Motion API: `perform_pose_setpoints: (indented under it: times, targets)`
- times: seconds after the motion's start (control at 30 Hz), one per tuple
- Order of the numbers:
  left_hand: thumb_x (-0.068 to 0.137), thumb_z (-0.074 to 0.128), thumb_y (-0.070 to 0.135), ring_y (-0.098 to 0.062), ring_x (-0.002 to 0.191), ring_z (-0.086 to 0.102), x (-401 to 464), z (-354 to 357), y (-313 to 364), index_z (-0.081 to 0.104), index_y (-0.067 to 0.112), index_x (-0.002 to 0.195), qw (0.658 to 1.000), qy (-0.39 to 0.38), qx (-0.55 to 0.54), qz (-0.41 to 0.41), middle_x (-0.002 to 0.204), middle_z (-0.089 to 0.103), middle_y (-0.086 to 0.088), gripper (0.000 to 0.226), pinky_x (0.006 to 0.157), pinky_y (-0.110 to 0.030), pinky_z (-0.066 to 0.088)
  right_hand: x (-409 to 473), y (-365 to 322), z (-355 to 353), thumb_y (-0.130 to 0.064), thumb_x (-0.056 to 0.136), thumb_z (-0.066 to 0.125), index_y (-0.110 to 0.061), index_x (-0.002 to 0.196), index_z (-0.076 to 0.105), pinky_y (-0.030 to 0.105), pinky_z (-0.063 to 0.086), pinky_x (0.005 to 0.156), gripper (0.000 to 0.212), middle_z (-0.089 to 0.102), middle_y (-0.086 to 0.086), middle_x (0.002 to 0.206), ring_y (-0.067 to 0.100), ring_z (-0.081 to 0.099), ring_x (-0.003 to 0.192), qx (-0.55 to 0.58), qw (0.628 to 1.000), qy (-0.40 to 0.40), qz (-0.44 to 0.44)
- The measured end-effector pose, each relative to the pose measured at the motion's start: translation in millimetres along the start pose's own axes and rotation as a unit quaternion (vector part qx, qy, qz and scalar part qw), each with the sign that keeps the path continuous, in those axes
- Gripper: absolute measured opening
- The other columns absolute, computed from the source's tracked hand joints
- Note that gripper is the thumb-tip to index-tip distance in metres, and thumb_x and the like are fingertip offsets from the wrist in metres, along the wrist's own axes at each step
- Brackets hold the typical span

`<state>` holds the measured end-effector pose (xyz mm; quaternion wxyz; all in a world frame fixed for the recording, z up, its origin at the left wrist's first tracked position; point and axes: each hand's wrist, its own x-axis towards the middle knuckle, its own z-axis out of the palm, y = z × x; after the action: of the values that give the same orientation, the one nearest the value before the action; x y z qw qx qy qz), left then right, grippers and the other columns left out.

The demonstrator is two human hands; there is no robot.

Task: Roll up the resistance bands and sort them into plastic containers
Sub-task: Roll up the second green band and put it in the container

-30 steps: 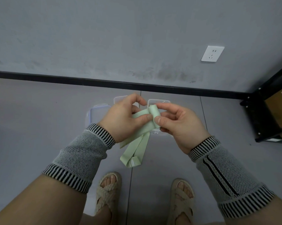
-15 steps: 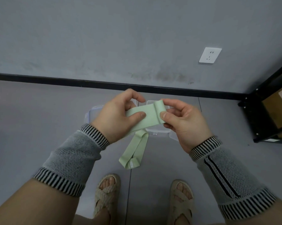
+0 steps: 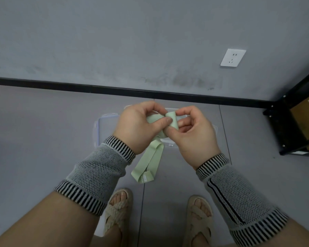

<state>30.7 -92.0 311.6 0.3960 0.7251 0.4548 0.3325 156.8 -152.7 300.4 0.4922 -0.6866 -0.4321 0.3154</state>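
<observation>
the rolling step is in hand, and it is only just beginning. the left hand (image 3: 137,127) is pinching the pale green resistance band (image 3: 151,163) between thumb and fingers just beside the roll, feeding the flat stretch toward it. the right hand (image 3: 194,132) is gripping the small started roll (image 3: 172,120) at the band's upper end, thumb below and fingers curled behind it. most of the band is hanging loose below the hands, its doubled end with a small label dangling in the air above the floor (image 3: 43,139), between the two sandalled feet and the hands. clear plastic containers (image 3: 103,125) are sitting on the floor near the wall's black skirting, partly hidden behind the hands; how many there are cannot be told.

the next move is calling for the right hand to turn the roll while the left is keeping the band taut and flat, so the layers are stacking evenly. a slack feed would likely be giving a loose, crooked coil that springs open in the container.
</observation>
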Motion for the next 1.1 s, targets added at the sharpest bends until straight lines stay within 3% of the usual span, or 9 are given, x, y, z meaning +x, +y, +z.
perform_pose_setpoints:
  times: [0.07, 0.17, 0.33, 0.43, 0.6, 0.73, 0.87, 0.97, 1.1]
  targets:
    - [0.075, 0.077, 0.024, -0.015, 0.070, 0.066, 1, 0, 0, 0.063, 0.030, 0.075, 1.000, 0.003, -0.007, -0.011, 0.078, 0.069, 0.002, 0.015, 0.067, -0.034, 0.057, -2, -1, 0, -0.026, 0.071, 0.080, -0.034, 0.088, 0.054, 0.018, 0.049, 0.062, 0.033, 0.054, -0.011, 0.074, -0.001, 0.051, 0.059, -0.014, 1.000, 0.003, -0.017]
    - [0.076, 0.076, 0.018, -0.012, 0.067, 0.065, 3, -5, 0, 0.062, 0.026, 0.076, 0.998, -0.001, -0.046, -0.030, 0.077, 0.069, 0.000, 0.016, 0.064, -0.029, 0.056, -1, -4, -5, -0.025, 0.068, 0.081, -0.037, 0.091, 0.056, 0.020, 0.050, 0.066, 0.036, 0.057, -0.009, 0.082, 0.004, 0.054, 0.070, -0.001, 0.999, -0.043, -0.030]
    - [0.078, 0.072, 0.008, -0.006, 0.060, 0.062, 1, -15, 0, 0.062, 0.019, 0.077, 0.989, -0.022, -0.139, -0.053, 0.070, 0.068, 0.001, 0.015, 0.059, -0.020, 0.052, 1, -3, -26, -0.010, 0.070, 0.081, -0.044, 0.118, 0.050, 0.027, 0.056, 0.077, 0.066, 0.064, -0.002, 0.109, 0.014, 0.063, 0.087, 0.054, 0.985, -0.162, -0.040]
    - [0.079, 0.071, 0.008, -0.010, 0.061, 0.062, 1, -16, 0, 0.062, 0.018, 0.078, 0.986, -0.039, -0.154, -0.052, 0.068, 0.070, 0.002, 0.014, 0.060, -0.022, 0.053, 1, -4, -29, -0.005, 0.071, 0.076, -0.041, 0.123, 0.048, 0.027, 0.056, 0.080, 0.070, 0.071, 0.004, 0.101, 0.014, 0.067, 0.083, 0.101, 0.977, -0.184, -0.036]
    - [0.076, 0.075, 0.013, -0.015, 0.064, 0.063, 0, -14, -2, 0.063, 0.017, 0.081, 0.984, -0.064, -0.161, -0.051, 0.074, 0.071, -0.007, 0.013, 0.062, -0.028, 0.053, 0, -2, -25, 0.001, 0.076, 0.072, -0.037, 0.121, 0.052, 0.024, 0.054, 0.076, 0.063, 0.072, -0.003, 0.079, 0.010, 0.067, 0.077, 0.117, 0.970, -0.211, -0.031]
    - [0.067, 0.070, 0.026, -0.016, 0.067, 0.065, 1, -11, -4, 0.064, 0.020, 0.081, 0.986, -0.064, -0.144, -0.054, 0.077, 0.071, -0.007, 0.016, 0.063, -0.029, 0.055, 1, -2, -22, 0.002, 0.075, 0.073, -0.032, 0.116, 0.057, 0.025, 0.055, 0.073, 0.056, 0.069, -0.003, 0.072, 0.012, 0.063, 0.070, 0.110, 0.974, -0.196, -0.037]
    - [0.078, 0.075, 0.022, -0.005, 0.057, 0.060, 3, -11, -5, 0.063, 0.026, 0.082, 0.996, -0.050, -0.060, -0.047, 0.070, 0.068, -0.001, 0.013, 0.057, -0.022, 0.051, 2, 1, -20, -0.002, 0.076, 0.074, -0.034, 0.113, 0.059, 0.031, 0.054, 0.074, 0.052, 0.067, 0.000, 0.074, 0.018, 0.060, 0.070, 0.077, 0.982, -0.167, -0.048]
    - [0.082, 0.068, 0.031, -0.007, 0.056, 0.056, 4, -11, -10, 0.062, 0.028, 0.085, 0.997, -0.070, 0.030, -0.033, 0.065, 0.065, 0.001, 0.007, 0.058, -0.023, 0.046, 3, 3, -19, -0.003, 0.080, 0.071, -0.037, 0.112, 0.059, 0.031, 0.053, 0.073, 0.048, 0.064, 0.012, 0.079, 0.018, 0.058, 0.070, 0.069, 0.985, -0.150, -0.050]
    - [0.086, 0.063, 0.024, -0.007, 0.063, 0.056, 4, -13, -8, 0.058, 0.034, 0.086, 0.993, -0.070, 0.093, 0.008, 0.072, 0.063, 0.004, 0.012, 0.061, -0.024, 0.044, 10, 3, -21, -0.002, 0.080, 0.068, -0.032, 0.107, 0.062, 0.028, 0.051, 0.066, 0.041, 0.059, 0.011, 0.074, 0.015, 0.054, 0.065, 0.139, 0.980, -0.142, -0.012]
